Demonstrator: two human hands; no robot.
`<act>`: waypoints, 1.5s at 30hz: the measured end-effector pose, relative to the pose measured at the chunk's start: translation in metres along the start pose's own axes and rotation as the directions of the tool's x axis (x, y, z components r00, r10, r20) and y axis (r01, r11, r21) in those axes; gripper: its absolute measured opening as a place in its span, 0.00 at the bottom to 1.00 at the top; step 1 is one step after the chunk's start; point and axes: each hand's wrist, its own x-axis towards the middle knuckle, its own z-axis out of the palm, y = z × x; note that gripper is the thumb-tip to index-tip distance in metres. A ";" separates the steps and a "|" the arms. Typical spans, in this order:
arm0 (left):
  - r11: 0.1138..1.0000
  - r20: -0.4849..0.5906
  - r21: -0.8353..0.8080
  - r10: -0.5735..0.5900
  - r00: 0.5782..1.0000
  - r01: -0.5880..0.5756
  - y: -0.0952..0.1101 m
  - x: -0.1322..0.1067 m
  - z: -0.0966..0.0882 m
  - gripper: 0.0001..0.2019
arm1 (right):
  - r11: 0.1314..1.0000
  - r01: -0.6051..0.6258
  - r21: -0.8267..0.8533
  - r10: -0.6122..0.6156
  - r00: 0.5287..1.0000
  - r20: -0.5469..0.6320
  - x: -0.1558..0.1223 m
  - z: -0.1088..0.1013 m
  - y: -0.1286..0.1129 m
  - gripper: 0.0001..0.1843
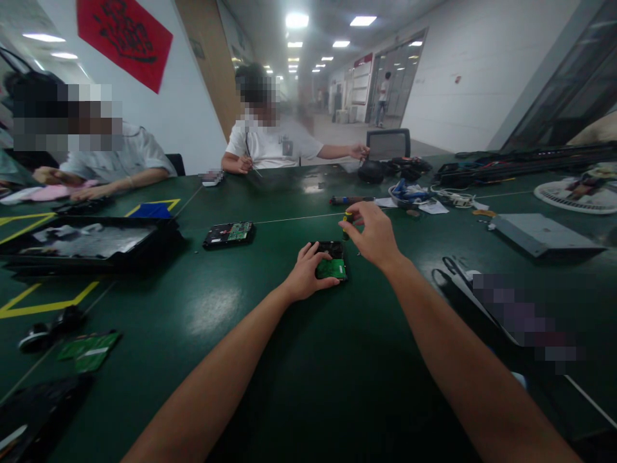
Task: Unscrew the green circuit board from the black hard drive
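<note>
A black hard drive with a green circuit board showing lies on the green table in front of me. My left hand grips it from the left, fingers over the far part and thumb along the near edge. Just right of the drive and slightly above it, my right hand pinches a small screwdriver with a yellow and dark handle. Its tip points down and cannot be made out. Another hard drive, also with a green board, rests farther left, apart from both hands.
A black tray and a loose green circuit board lie left. To the right are a grey metal box, a bowl of blue items and a badge strap. Two co-workers sit across the table.
</note>
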 end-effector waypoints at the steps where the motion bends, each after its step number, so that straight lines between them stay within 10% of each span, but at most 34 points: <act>1: 1.000 -0.002 0.000 0.000 1.000 0.000 0.000 0.000 0.000 0.34 | 1.000 0.002 0.000 -0.002 1.000 -0.004 0.000 0.000 -0.001 0.10; 45: 1.000 -0.002 0.008 -0.005 1.000 0.005 0.000 0.001 0.001 0.34 | 1.000 0.017 0.014 -0.016 0.999 -0.041 0.001 -0.001 -0.001 0.08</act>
